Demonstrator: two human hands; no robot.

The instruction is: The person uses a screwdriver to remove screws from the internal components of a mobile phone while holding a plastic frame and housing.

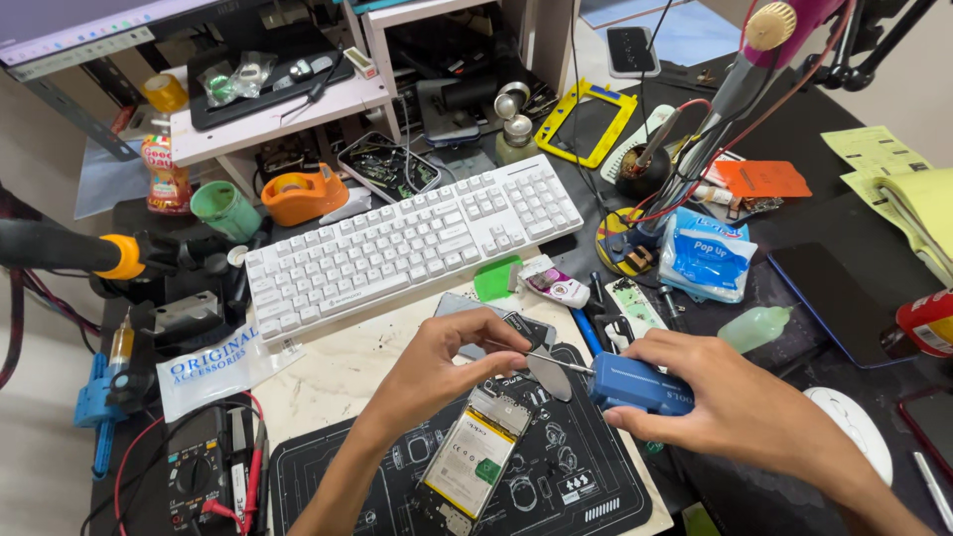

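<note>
My right hand (pixel 730 397) grips a blue-handled screwdriver (pixel 635 385) whose thin metal shaft points left. My left hand (pixel 452 362) pinches that shaft near its tip, above the top end of an opened phone (pixel 475 455). The phone lies face down on a black printed work mat (pixel 576 486), its back off and a pale battery showing. A thin metal pry blade (pixel 549 375) rests on the mat just under the shaft.
A white keyboard (pixel 407 243) lies behind my hands. Around it are an orange tape dispenser (pixel 303 194), green cup (pixel 226 210), tissue pack (pixel 707 253), green squeeze bottle (pixel 756 328), white mouse (pixel 854 427), multimeter (pixel 194 476), soldering tool (pixel 69 248) and yellow papers (pixel 903 189).
</note>
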